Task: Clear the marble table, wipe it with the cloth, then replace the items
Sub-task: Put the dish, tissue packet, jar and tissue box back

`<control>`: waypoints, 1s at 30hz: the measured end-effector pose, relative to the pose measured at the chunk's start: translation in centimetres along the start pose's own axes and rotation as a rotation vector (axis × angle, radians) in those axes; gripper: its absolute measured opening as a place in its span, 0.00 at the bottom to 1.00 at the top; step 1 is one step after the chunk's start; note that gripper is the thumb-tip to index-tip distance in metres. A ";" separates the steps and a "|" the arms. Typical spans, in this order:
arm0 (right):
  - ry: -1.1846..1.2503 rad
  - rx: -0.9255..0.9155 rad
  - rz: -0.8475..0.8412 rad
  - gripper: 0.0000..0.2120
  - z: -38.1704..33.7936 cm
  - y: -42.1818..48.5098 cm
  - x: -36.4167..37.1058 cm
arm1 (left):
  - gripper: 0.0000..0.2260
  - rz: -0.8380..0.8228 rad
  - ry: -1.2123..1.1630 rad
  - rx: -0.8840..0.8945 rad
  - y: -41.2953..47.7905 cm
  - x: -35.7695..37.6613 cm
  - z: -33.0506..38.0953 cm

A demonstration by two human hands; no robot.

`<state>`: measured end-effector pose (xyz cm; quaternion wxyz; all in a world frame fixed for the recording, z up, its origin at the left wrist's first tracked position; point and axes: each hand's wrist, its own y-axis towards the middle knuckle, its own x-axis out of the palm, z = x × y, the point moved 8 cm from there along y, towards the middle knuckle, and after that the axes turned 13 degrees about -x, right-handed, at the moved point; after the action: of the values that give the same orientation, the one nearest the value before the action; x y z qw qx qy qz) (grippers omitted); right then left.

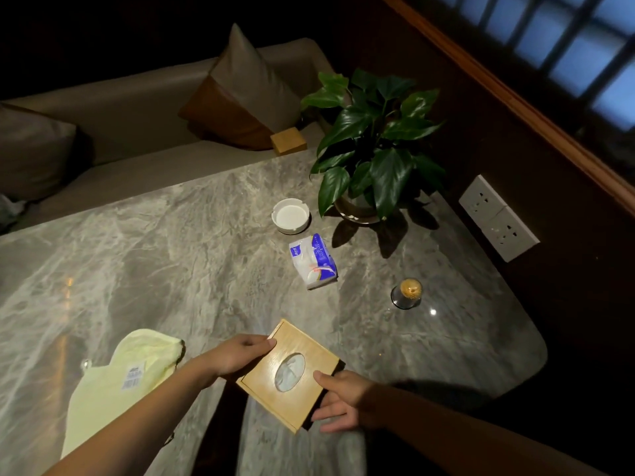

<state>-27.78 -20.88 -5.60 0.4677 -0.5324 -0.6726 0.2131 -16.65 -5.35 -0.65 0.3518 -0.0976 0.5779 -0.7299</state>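
Observation:
A wooden tissue box (295,400) with an oval opening is held just above the near part of the grey marble table (171,255). My left hand (237,355) grips its left edge and my right hand (340,400) grips its right edge. A pale yellow cloth (120,383) with a barcode label lies on the table to the left of my left arm. Further back stand a white ashtray (290,215), a blue-and-white tissue packet (314,261), a glass toothpick holder (407,292) and a potted green plant (374,149).
A beige sofa (137,132) with cushions runs along the table's far side, and a small wooden block (288,140) rests on its seat. A dark wall with white sockets (498,218) borders the table on the right. A window is at the top right.

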 end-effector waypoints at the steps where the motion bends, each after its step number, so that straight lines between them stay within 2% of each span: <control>1: 0.054 0.015 0.012 0.21 0.1 -0.1 0.1 | 0.15 0.001 0.003 0.006 0.0 0.1 0.1; 3: 0.139 0.040 0.033 0.20 0.2 -0.5 0.1 | 0.16 -0.013 0.017 0.020 -0.1 0.4 0.6; 7: 0.255 0.045 0.055 0.25 0.4 -0.9 -0.4 | 0.16 -0.053 0.047 0.050 0.2 0.9 2.1; 9: 0.308 0.034 0.090 0.22 0.0 -1.3 -1.0 | 0.18 -0.061 0.082 0.072 0.7 1.1 3.3; 11: 0.365 0.018 0.103 0.19 -0.7 -1.9 -1.5 | 0.15 -0.073 0.103 0.104 1.1 1.3 4.9; 15: 0.450 0.010 0.116 0.20 -2.5 -3.1 -2.4 | 0.12 -0.087 0.149 0.159 1.7 1.6 8.7; 20: 0.513 -0.007 0.164 0.19 -4.0 -3.0 -4.7 | 0.14 -0.069 0.262 0.206 3.2 2.1 12.6; 26: 0.712 0.044 0.119 0.20 -5.0 -3.0 -6.1 | 0.17 -0.075 0.349 0.231 5.5 3.5 15.2; 30: 0.869 0.110 0.111 0.19 -5.8 -4.0 -5.9 | 0.14 -0.047 0.375 0.221 6.3 3.4 16.1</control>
<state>-24.90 -28.90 -2.13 0.7225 -0.5824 -0.3713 0.0296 -7.81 -20.49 -2.25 0.2297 0.0656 0.5473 -0.8021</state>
